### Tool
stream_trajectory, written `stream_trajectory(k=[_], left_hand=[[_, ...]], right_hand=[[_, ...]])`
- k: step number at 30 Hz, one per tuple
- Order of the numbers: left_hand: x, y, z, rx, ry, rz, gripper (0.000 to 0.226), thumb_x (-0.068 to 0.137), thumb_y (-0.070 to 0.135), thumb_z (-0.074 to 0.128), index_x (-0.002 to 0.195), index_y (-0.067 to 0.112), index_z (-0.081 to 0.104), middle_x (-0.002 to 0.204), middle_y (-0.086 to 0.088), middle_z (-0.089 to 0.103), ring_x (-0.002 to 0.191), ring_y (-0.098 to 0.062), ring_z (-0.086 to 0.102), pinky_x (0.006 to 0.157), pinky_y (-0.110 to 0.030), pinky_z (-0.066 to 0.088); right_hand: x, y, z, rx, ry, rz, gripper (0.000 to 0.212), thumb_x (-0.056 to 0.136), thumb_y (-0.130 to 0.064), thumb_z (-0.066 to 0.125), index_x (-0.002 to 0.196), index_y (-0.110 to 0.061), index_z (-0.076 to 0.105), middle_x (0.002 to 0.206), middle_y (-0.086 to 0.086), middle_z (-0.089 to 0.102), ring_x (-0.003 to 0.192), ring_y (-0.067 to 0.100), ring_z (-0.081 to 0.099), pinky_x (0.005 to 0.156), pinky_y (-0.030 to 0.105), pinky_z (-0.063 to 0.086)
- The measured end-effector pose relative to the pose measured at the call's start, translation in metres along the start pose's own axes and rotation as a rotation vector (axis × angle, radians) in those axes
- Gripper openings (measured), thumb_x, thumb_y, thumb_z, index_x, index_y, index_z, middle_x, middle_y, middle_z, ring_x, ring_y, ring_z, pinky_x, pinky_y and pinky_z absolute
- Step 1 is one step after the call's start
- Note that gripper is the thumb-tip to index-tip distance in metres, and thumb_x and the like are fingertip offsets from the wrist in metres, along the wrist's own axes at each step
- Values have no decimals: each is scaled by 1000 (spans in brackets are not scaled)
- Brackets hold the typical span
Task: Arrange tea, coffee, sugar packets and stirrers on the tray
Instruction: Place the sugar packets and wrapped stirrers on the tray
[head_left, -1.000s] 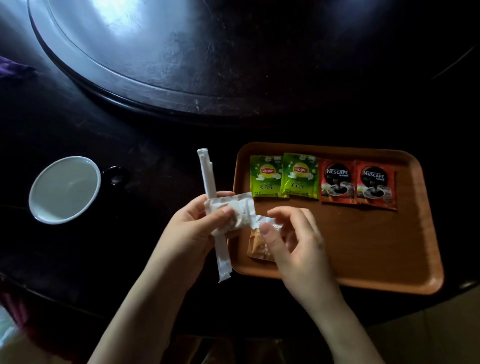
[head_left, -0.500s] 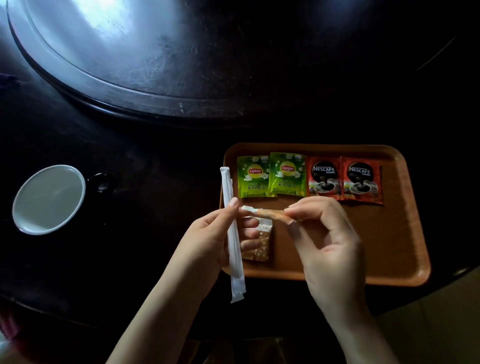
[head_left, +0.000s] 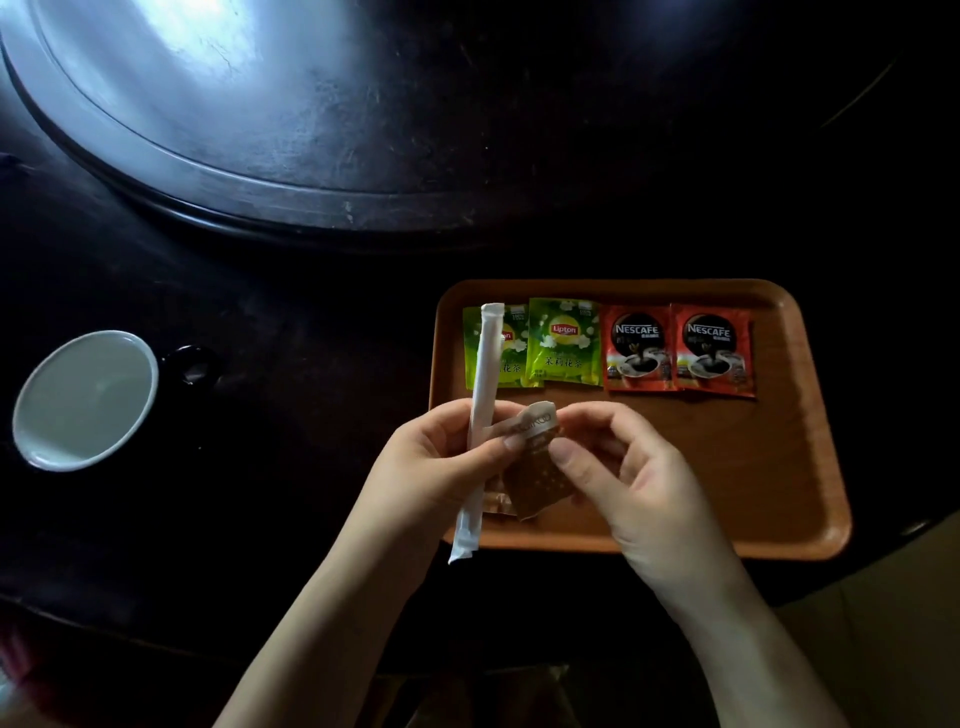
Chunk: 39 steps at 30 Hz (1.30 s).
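I see my left hand (head_left: 441, 457) closed around a white wrapped stirrer (head_left: 480, 415), which runs upright through the fist over the tray's (head_left: 810, 467) left edge, its top crossing the left Lipton tea packet (head_left: 498, 353). The same hand's thumb also pins a brown sugar packet (head_left: 535, 478), whose top edge my right hand (head_left: 634, 473) pinches between thumb and forefinger. The packet hangs between both hands above the tray's near left part. Along the tray's far side lie the second tea packet (head_left: 563, 343) and two Nescafe coffee packets (head_left: 678, 348).
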<state>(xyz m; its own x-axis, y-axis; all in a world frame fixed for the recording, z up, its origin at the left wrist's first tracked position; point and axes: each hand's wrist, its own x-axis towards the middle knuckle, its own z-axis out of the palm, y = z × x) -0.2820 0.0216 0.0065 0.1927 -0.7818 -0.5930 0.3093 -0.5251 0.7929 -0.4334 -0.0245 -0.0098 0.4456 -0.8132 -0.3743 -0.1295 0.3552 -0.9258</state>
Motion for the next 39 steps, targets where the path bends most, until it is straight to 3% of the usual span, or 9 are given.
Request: stream_trajectory(k=[5, 10, 13, 17, 20, 24, 28, 34, 39], left_hand=[[0, 0, -1, 10, 65, 64, 21, 65, 24, 68, 84, 17, 74, 78, -1, 75, 69, -8, 68, 58, -18, 51], [3, -7, -14, 32, 218, 51, 18, 78, 2, 65, 92, 13, 70, 82, -7, 74, 69, -14, 70, 64, -21, 56], [4, -13, -12, 143, 223, 23, 21, 77, -3, 65, 91, 13, 69, 83, -11, 74, 69, -16, 72, 63, -20, 57], [7, -21, -3, 339, 241, 49, 23, 78, 0, 65, 87, 21, 69, 80, -2, 74, 75, -10, 72, 66, -19, 57], [8, -23, 0, 387, 272, 65, 24, 78, -1, 64, 91, 19, 69, 78, 1, 73, 72, -4, 71, 62, -15, 55], [9, -24, 1, 390, 277, 64, 26, 78, 2, 65, 85, 27, 67, 83, -2, 74, 77, -10, 72, 72, -28, 59], [8, -24, 3, 365, 283, 70, 26, 78, 2, 65, 83, 27, 66, 80, 0, 73, 73, -8, 72, 69, -22, 58], [10, -25, 7, 375, 283, 76, 28, 77, 4, 66, 82, 31, 67, 84, 0, 74, 80, -13, 72, 77, -33, 59], [10, -25, 6, 365, 276, 89, 28, 76, 4, 67, 78, 32, 67, 82, 0, 75, 79, -13, 72, 78, -37, 59]], right_hand=[[1, 0, 0, 2, 109, 14, 11, 79, -7, 65, 81, -18, 65, 70, -3, 70, 65, 2, 64, 52, 13, 47], [-1, 12, -14, -119, 406, 94, 13, 81, -10, 63, 80, -22, 59, 76, -3, 68, 57, 2, 65, 48, 15, 52], [-2, 18, -10, -118, 363, 137, 8, 82, -9, 63, 84, -16, 60, 77, 0, 68, 55, 6, 65, 47, 15, 51], [1, 24, 3, -135, 352, 121, 22, 81, -7, 63, 81, -27, 53, 81, 2, 66, 61, 14, 66, 48, 20, 53], [5, 29, 10, -312, 409, 87, 21, 79, -12, 66, 80, -28, 51, 76, -1, 61, 68, 18, 64, 54, 30, 54], [5, 31, 13, -614, 475, 2, 17, 79, -18, 65, 93, -16, 56, 68, -11, 51, 68, 13, 53, 55, 19, 40], [5, 33, 12, -731, 500, -56, 21, 80, -17, 65, 98, -12, 57, 74, -8, 48, 60, 0, 43, 52, 8, 29], [2, 31, 3, -691, 437, -31, 22, 82, -15, 63, 103, -13, 57, 70, -14, 47, 62, 0, 46, 49, 8, 35], [2, 30, -2, -521, 425, 11, 22, 81, -15, 64, 102, -12, 59, 76, -5, 58, 70, 6, 56, 54, 10, 41]])
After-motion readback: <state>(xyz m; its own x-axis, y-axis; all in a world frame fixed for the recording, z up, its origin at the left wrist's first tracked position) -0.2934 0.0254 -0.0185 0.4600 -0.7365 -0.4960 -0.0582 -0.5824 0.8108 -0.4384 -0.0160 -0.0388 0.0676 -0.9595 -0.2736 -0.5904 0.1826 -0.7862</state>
